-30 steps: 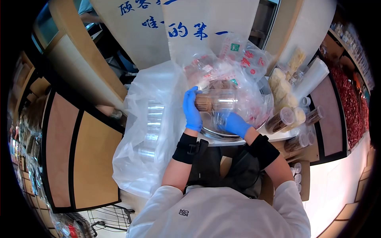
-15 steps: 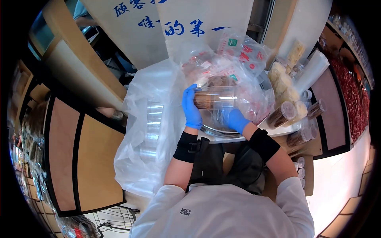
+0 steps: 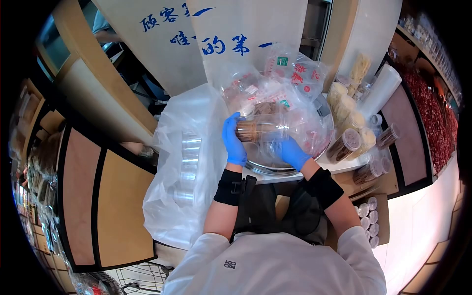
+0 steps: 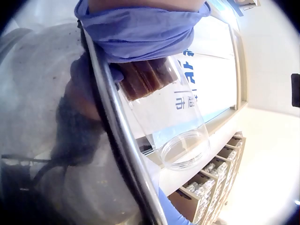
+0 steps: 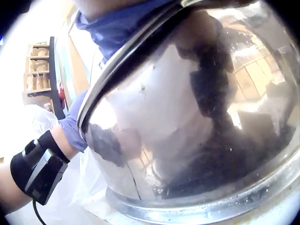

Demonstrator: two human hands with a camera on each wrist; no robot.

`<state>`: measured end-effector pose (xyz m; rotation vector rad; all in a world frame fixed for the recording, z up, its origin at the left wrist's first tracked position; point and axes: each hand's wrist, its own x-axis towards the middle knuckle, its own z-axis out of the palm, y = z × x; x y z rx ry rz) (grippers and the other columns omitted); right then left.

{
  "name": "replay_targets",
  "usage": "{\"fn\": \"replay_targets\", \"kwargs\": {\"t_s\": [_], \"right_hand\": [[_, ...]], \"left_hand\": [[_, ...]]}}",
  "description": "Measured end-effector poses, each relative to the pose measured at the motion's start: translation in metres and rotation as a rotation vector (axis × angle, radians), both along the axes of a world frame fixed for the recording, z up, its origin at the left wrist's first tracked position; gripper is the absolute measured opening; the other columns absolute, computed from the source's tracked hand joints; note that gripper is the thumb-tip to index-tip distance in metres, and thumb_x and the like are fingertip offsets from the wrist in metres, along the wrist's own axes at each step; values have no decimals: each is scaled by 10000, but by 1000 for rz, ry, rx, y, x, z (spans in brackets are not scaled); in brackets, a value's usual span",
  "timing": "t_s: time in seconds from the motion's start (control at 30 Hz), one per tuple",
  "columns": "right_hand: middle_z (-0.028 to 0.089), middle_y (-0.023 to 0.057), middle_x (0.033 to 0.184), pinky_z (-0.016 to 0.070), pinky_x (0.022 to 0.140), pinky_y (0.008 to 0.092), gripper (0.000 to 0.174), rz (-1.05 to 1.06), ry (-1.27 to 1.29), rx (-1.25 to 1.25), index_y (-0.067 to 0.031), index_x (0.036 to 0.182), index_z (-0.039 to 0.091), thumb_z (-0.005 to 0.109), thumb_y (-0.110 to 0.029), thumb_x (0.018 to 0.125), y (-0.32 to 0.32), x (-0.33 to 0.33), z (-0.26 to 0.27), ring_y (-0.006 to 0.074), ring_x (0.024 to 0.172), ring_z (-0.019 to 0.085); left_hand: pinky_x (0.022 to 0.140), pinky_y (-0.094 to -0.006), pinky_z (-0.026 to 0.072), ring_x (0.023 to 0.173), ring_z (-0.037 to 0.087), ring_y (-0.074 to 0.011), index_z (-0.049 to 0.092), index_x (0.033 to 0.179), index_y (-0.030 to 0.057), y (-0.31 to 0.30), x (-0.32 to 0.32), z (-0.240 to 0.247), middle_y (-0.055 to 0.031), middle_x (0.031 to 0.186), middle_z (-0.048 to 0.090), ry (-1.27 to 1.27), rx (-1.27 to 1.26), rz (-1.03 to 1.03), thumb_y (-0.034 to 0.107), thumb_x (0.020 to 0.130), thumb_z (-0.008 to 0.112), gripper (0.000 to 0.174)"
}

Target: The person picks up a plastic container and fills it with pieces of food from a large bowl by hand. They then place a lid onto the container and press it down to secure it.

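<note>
My left hand point(image 3: 232, 140) in a blue glove grips the closed end of a clear plastic jar point(image 3: 263, 130). The jar lies on its side above a steel bowl point(image 3: 275, 169). Brown biscuits fill the end inside my palm, and the rest of the jar point(image 4: 173, 117) is see-through, its open mouth pointing away from my left hand point(image 4: 140, 28). My gloved right hand point(image 3: 292, 152) sits low at the bowl's right side, just under the jar's mouth; its fingers are hidden. In the right wrist view the right hand point(image 5: 122, 23) reaches over the rim of the bowl point(image 5: 187, 117).
A large clear bag point(image 3: 290, 83) of red-printed packets lies behind the bowl. Filled lidded jars point(image 3: 351, 140) stand to the right, with more lids point(image 3: 368, 221) lower down. A big plastic bag with stacked empty jars point(image 3: 187, 162) hangs on the left.
The jar and both hands have stayed over the bowl, shifting only slightly down and left in view.
</note>
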<state>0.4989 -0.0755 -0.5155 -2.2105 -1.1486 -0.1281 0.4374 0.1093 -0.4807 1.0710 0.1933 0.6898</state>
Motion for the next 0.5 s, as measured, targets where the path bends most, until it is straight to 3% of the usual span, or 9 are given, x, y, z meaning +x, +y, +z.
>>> {"fn": "replay_targets", "kwargs": {"t_s": [0.1, 0.17, 0.23, 0.3, 0.33, 0.37, 0.5], "right_hand": [[653, 179, 930, 510, 721, 356, 231, -5, -41, 139, -41, 1031, 638, 579, -100, 816, -8, 2, 2, 314, 783, 632], [647, 162, 997, 507, 784, 353, 223, -204, 233, 71, -22, 1054, 620, 573, -46, 837, -19, 0, 16, 285, 843, 643], [653, 135, 984, 508, 784, 327, 213, -158, 289, 180, -15, 1048, 621, 597, -48, 839, -37, -5, 37, 238, 841, 645], [658, 108, 971, 509, 784, 301, 206, -123, 350, 292, -8, 1042, 622, 620, -49, 840, -58, -14, 61, 191, 839, 647], [655, 77, 978, 508, 788, 281, 219, -154, 408, 328, -9, 1059, 624, 631, -48, 843, -67, -18, 74, 156, 848, 637], [652, 46, 984, 506, 792, 261, 233, -183, 463, 363, -10, 1075, 625, 643, -47, 845, -75, -20, 86, 120, 858, 627], [646, 28, 1001, 503, 815, 257, 239, -171, 583, 541, -21, 1090, 643, 631, -31, 851, -94, -26, 118, 112, 869, 616]], "left_hand": [[916, -297, 393, 990, 554, -171, 604, 1124, 35, -3, -4, 5, -67, 1019, 617, -1, -87, -22, 265, 920, 467, 337], [915, -299, 396, 988, 556, -172, 605, 1129, 39, -1, -4, 6, -67, 1018, 619, -21, -112, -39, 273, 919, 464, 344], [913, -301, 400, 987, 558, -173, 607, 1134, 44, 1, -3, 4, -67, 1017, 621, -36, -140, -54, 281, 919, 462, 351], [802, -302, 487, 925, 612, -178, 614, 1143, 81, 2, 1, -2, -61, 1011, 642, -36, -63, -16, 351, 921, 431, 395], [802, -302, 487, 925, 612, -178, 614, 1143, 81, 2, -1, 0, -61, 1011, 642, -36, -65, -17, 351, 921, 431, 395], [824, -316, 486, 938, 613, -187, 612, 1146, 76, 2, -3, 3, -70, 1019, 644, -36, -146, -72, 338, 922, 429, 391], [888, -356, 474, 966, 613, -214, 604, 1156, 47, 6, -6, 9, -93, 1040, 650, -21, -305, -167, 302, 922, 429, 389]]}}
